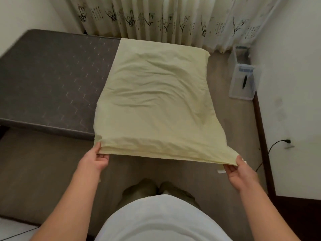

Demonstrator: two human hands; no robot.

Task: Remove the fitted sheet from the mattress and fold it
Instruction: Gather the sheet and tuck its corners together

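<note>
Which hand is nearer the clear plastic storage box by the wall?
Right hand, below the clear plastic storage box; left hand is far across, both pinching the pale yellow sheet.

Bare mattress (pixel 52 80) open at left, plastic bins (pixel 243 80) near wall (pixel 286 84) at right

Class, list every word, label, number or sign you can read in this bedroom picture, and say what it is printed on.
No text can be read here.
Curtain: columns of small dark marks between the printed plants, perhaps writing, too small and blurred to read.
Clear plastic box: a blue-and-white label on its lid, blurred, unreadable.
Folded sheet: a small white tag hangs near the right hand; no print can be made out.
Mattress: only a stitched pattern.
</note>
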